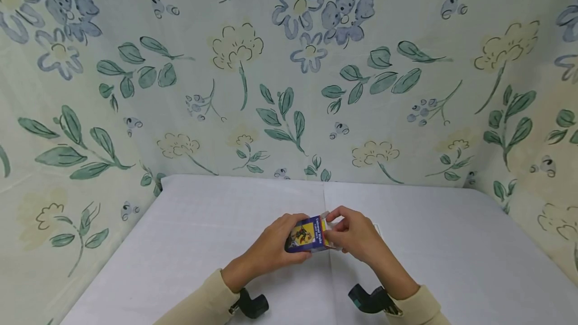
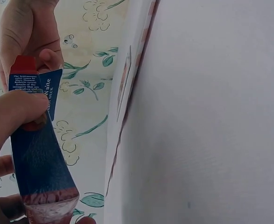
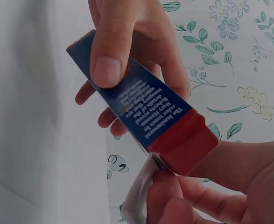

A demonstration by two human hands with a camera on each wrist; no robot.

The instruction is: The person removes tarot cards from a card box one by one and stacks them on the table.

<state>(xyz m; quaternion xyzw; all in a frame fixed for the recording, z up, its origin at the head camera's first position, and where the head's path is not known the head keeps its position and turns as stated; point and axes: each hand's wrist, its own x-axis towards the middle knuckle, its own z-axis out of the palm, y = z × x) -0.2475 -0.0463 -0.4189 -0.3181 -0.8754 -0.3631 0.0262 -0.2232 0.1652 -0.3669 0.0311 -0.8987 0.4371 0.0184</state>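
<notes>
A blue and yellow tarot card box [image 1: 303,235], lettered "Universal Waite", is held above the white table by my left hand [image 1: 275,245]. The left thumb lies along the narrow printed side of the box [image 3: 141,100], with the fingers round the other side. At its right end the box is open, and a red side flap [image 3: 186,144] sticks out. My right hand [image 1: 358,237] is at this end, its thumb and fingers pinching the white-lined flap [image 3: 139,193]. Whatever is inside the box is hidden.
A white cloth covers the table [image 1: 217,209]. Floral fabric [image 1: 289,114] hangs behind it and at both sides. A thin, flat card-like piece [image 2: 125,79] appears near the table's edge in the left wrist view. A dark wrist camera [image 1: 372,300] sits below each hand.
</notes>
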